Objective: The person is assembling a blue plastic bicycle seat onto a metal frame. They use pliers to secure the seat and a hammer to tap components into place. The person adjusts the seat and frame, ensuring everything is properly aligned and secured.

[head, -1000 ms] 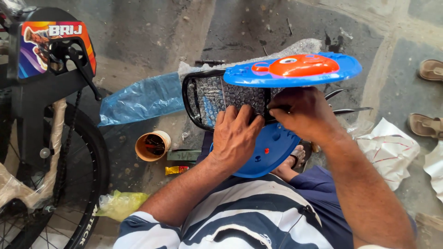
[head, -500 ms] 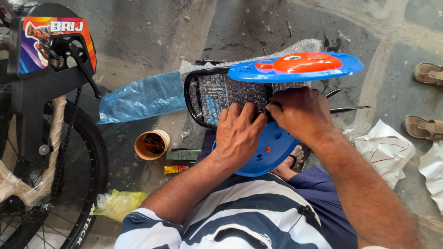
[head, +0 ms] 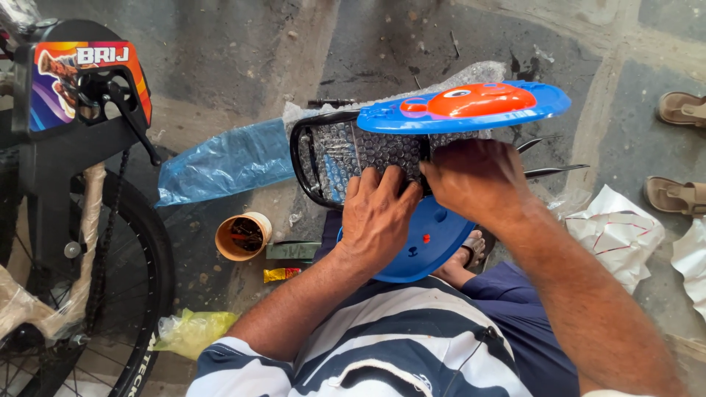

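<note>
bubble-wrapped black basket, centre frame, under blue-orange plastic panel | left hand fingers pressed onto its wrap | right hand closed on its edge | small tub lower left | bicycle wheel far left

Over the last second I slid my left hand a little up the bubble wrap covering the black wire basket, so its fingers spread higher over the wrapped side than before. My right hand moved leftward with it and closed in until its fingertips met those of the left. The blue plastic panel with the orange fish shifted slightly right and tilted. My view drifted, so the bicycle wheel sat closer to the left edge.
</note>
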